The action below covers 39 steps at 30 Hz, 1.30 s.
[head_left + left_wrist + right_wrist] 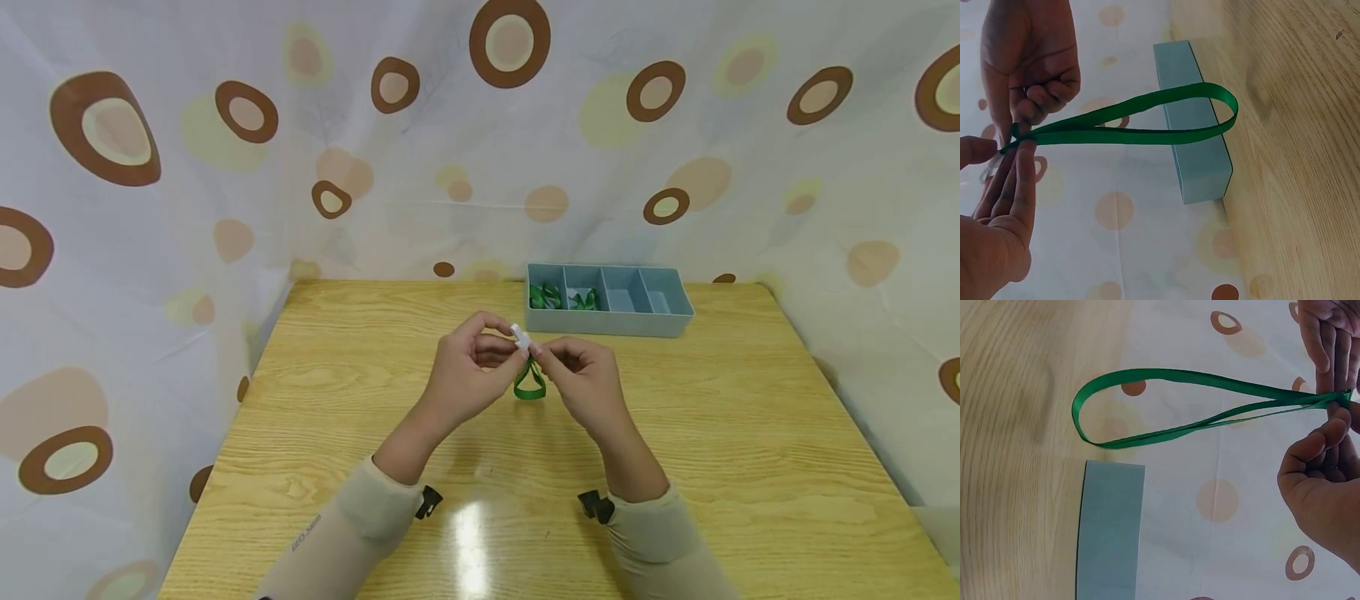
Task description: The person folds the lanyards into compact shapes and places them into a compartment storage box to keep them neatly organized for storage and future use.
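Note:
Above the table, both hands meet at a green ribbon loop (529, 393) and a small white piece (520, 335) at its top. My left hand (474, 367) pinches the white piece between thumb and fingers. With thumb and fingertips, my right hand (588, 379) pinches the ribbon's gathered end just below it. The loop hangs down from the fingers, seen in the left wrist view as a long ribbon loop (1147, 135) and in the right wrist view as a narrow ribbon band (1166, 375). Fingers partly hide the gathered end.
Behind the hands, a blue-grey box (607, 323) with several compartments stands at the table's back edge. Green ribbons (545, 296) lie in its two left compartments. The wood-grain table (337, 400) meets a patterned curtain (420, 225) at the back and sides.

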Each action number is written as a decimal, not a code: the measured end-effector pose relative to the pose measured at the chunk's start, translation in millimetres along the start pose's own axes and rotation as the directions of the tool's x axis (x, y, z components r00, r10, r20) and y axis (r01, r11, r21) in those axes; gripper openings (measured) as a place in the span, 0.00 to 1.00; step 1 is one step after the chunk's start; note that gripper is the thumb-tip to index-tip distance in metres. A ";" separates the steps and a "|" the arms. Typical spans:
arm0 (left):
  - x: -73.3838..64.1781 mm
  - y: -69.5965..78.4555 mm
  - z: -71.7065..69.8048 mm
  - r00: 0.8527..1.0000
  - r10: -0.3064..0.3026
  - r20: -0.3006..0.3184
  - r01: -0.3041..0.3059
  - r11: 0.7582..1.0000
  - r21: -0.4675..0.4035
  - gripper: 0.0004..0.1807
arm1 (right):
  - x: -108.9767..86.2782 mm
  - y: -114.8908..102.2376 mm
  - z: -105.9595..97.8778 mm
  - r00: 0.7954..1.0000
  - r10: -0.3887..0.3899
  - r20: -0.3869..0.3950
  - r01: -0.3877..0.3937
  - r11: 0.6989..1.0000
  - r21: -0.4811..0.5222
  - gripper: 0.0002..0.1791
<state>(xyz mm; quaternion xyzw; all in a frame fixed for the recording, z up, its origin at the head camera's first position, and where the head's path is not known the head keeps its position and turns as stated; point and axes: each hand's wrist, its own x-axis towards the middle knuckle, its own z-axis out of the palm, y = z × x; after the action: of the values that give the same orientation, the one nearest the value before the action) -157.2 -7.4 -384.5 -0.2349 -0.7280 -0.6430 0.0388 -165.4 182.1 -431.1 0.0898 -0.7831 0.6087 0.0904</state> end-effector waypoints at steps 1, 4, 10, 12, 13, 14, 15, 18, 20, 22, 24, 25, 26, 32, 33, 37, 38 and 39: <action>-0.2 0.0 0.2 1.000 0.004 0.005 -0.004 1.000 0.001 0.12 | 0.1 0.4 -0.1 1.000 0.006 -0.002 -0.006 1.000 0.001 0.16; -0.2 -0.4 1.0 1.000 0.019 0.010 -0.019 1.000 0.008 0.12 | -0.1 1.0 -1.1 1.000 0.019 0.001 -0.019 1.000 0.004 0.19; 1.0 -3.6 2.9 0.999 0.037 0.000 -0.037 0.999 0.031 0.12 | -0.8 -0.3 -2.0 0.999 0.037 0.010 -0.037 0.998 0.049 0.17; 0.9 -4.7 3.2 0.999 0.045 -0.002 -0.045 0.999 0.031 0.13 | -1.2 -1.4 -1.9 1.000 0.028 0.015 -0.029 0.998 0.056 0.16; 0.9 -5.3 3.4 0.999 0.051 -0.001 -0.051 0.998 0.028 0.13 | -1.4 -1.7 -1.8 1.000 0.021 0.016 -0.022 0.998 0.058 0.15; 0.9 -5.6 3.4 0.998 0.057 0.002 -0.057 0.998 0.021 0.13 | -1.5 -2.0 -1.7 1.000 0.015 0.017 -0.016 0.998 0.061 0.15; 0.8 -6.0 3.4 0.998 0.064 0.005 -0.064 0.998 0.016 0.14 | -1.6 -2.2 -1.6 1.000 0.010 0.017 -0.011 0.998 0.062 0.15; 1.0 -7.0 3.8 0.997 0.079 0.012 -0.079 0.997 0.013 0.15 | -1.9 -2.2 -0.8 1.000 -0.001 0.012 0.000 0.997 0.077 0.14; 1.0 -7.0 3.8 0.996 0.083 0.015 -0.083 0.996 0.016 0.16 | -2.1 -2.0 -0.3 1.000 -0.006 0.010 0.005 0.996 0.086 0.14; 1.3 -6.7 3.6 0.996 0.086 0.015 -0.086 0.996 0.024 0.16 | -2.4 -1.6 -0.1 1.000 -0.018 0.019 0.016 0.995 0.097 0.13; 1.5 -5.9 3.3 0.996 0.090 0.011 -0.091 0.995 0.029 0.16 | -2.6 -1.1 -0.1 0.998 -0.042 0.048 0.036 0.993 0.113 0.13; 1.7 -5.6 3.2 0.995 0.095 0.009 -0.095 0.995 0.033 0.15 | -2.8 -0.7 -0.2 0.996 -0.057 0.064 0.048 0.991 0.127 0.13; 2.0 -5.3 3.2 0.995 0.100 0.009 -0.100 0.994 0.034 0.15 | -2.9 -0.3 -0.4 0.993 -0.077 0.084 0.064 0.987 0.146 0.13; 2.9 -2.8 2.3 0.993 0.113 0.029 -0.114 0.993 0.021 0.15 | -3.2 1.8 0.8 0.979 -0.149 0.143 0.111 0.963 0.244 0.14; 3.0 -2.1 1.9 0.993 0.110 0.031 -0.111 0.994 0.018 0.15 | -3.4 1.9 1.2 0.980 -0.146 0.138 0.109 0.963 0.245 0.14; 4.6 -0.4 -1.3 0.994 0.108 0.009 -0.108 0.994 0.006 0.15 | -4.2 3.9 2.6 0.988 -0.094 0.121 0.065 0.972 0.226 0.14; 5.2 0.4 -2.5 0.994 0.113 0.000 -0.113 0.994 0.004 0.15 | -4.4 5.2 2.9 0.989 -0.080 0.128 0.051 0.976 0.212 0.14; 5.8 1.5 -3.7 0.993 0.114 -0.010 -0.114 0.993 0.001 0.15 | -4.8 6.9 3.1 0.988 -0.061 0.139 0.033 0.980 0.195 0.13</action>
<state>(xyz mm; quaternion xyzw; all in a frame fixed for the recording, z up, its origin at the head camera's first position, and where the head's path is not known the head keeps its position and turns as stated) -162.7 -9.2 -380.5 -0.2726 -0.7134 -0.6406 0.0794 -162.6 180.9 -439.5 0.1605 -0.7229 0.6709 0.0389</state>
